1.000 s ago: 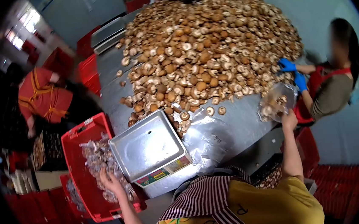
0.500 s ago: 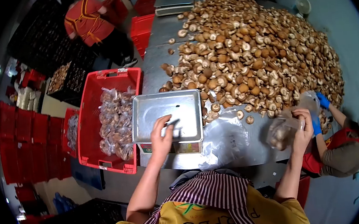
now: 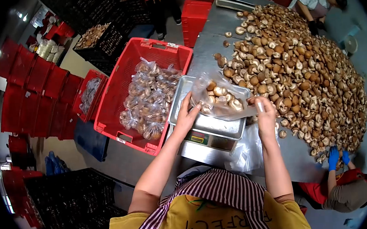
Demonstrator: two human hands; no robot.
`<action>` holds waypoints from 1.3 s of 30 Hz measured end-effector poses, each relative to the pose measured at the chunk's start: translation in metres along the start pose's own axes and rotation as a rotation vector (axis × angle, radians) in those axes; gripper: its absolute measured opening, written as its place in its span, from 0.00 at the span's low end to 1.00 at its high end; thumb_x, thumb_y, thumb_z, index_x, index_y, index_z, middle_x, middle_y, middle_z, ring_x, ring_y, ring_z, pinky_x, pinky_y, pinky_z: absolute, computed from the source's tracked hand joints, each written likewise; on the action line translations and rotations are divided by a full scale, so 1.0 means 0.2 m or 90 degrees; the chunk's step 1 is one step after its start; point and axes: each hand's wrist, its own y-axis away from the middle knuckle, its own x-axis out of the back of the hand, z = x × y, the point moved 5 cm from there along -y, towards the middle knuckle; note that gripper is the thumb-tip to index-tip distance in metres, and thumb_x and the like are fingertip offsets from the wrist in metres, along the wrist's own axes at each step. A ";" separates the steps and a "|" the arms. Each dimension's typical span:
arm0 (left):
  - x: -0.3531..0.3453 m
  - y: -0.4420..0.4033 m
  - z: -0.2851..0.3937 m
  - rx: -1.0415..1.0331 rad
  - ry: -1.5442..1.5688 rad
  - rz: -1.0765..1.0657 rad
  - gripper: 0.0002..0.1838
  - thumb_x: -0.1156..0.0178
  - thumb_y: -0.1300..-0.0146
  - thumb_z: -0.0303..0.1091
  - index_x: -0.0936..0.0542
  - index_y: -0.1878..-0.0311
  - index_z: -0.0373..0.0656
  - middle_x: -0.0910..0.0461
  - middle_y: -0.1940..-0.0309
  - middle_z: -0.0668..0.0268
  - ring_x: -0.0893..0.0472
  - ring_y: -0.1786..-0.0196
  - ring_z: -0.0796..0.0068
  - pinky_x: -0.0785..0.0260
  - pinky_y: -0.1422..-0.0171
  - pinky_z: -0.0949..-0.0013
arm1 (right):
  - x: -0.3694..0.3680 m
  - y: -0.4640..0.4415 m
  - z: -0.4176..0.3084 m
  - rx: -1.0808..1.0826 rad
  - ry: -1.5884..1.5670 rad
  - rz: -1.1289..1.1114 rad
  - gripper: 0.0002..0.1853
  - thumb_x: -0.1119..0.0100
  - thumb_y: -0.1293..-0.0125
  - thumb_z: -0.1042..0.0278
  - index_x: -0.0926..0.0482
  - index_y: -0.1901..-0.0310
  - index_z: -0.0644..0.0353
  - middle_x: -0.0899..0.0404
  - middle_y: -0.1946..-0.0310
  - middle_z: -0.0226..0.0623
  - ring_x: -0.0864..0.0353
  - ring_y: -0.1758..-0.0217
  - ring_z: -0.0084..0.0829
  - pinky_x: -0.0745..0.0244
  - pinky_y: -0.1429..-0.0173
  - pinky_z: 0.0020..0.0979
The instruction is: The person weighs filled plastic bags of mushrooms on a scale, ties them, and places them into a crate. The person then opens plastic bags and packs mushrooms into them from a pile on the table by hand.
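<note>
A clear plastic bag of mushrooms (image 3: 221, 97) is over the metal tray (image 3: 208, 127) of a scale. My right hand (image 3: 265, 114) is closed on the bag's right end, fingers pinched together. At the bag's left side is my left hand (image 3: 186, 116), fingers curved and apart, near the tray's left edge; whether it presses the plastic is hard to tell. Left of the scale, a red crate (image 3: 111, 97) holds several tied bags of mushrooms (image 3: 147, 96). Flat plastic bags (image 3: 246, 152) lie on the table right of the scale.
A large mushroom pile (image 3: 302, 78) covers much of the metal table (image 3: 206, 47). A co-worker's blue-gloved hands (image 3: 333, 158) touch its near right edge; another person (image 3: 313, 5) is at the far side. Stacked red crates (image 3: 37, 92) stand left, black crates (image 3: 69, 203) lower left.
The bag of mushrooms in my right hand has moved left, from beside the co-worker to over the scale. My left hand has left the red crate and come to the bag. The view has turned.
</note>
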 end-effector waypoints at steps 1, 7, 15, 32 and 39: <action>0.03 0.03 -0.02 0.002 0.046 0.024 0.37 0.40 0.32 0.35 0.45 0.24 0.41 0.39 0.27 0.53 0.30 0.32 0.57 0.37 0.30 0.60 | -0.03 0.00 0.05 -0.012 0.025 -0.021 0.09 0.48 0.26 0.71 0.20 0.59 0.65 0.18 0.60 0.33 0.23 0.55 0.23 0.30 0.45 0.26; 0.21 0.06 0.04 0.007 0.111 0.056 0.39 0.36 0.36 0.35 0.42 0.26 0.39 0.36 0.30 0.52 0.30 0.32 0.58 0.35 0.31 0.60 | -0.05 0.02 -0.01 0.075 0.164 -0.055 0.16 0.49 0.36 0.82 0.22 0.47 0.61 0.21 0.46 0.37 0.23 0.41 0.32 0.30 0.36 0.30; 0.20 -0.09 0.43 -0.140 -0.335 0.104 0.54 0.25 0.56 0.52 0.39 0.29 0.37 0.30 0.37 0.43 0.29 0.35 0.48 0.36 0.31 0.55 | -0.43 0.10 -0.56 0.317 0.262 -0.094 0.12 0.47 0.36 0.79 0.21 0.52 0.66 0.19 0.53 0.43 0.20 0.48 0.38 0.28 0.40 0.35; 0.19 -0.22 0.34 -0.051 0.013 -0.017 0.13 0.34 0.41 0.36 0.24 0.72 0.38 0.22 0.75 0.66 0.24 0.71 0.78 0.33 0.65 0.68 | -0.67 -0.08 0.16 0.162 0.738 -0.277 0.15 0.36 0.41 0.69 0.22 0.52 0.58 0.23 0.54 0.46 0.19 0.53 0.50 0.25 0.49 0.49; 0.18 -0.16 0.34 -0.043 0.273 -0.142 0.09 0.43 0.31 0.32 0.23 0.66 0.38 0.21 0.73 0.71 0.23 0.69 0.85 0.31 0.64 0.77 | -0.67 -0.14 0.12 0.084 0.633 -0.277 0.20 0.36 0.41 0.64 0.21 0.48 0.61 0.23 0.48 0.49 0.23 0.46 0.50 0.28 0.40 0.43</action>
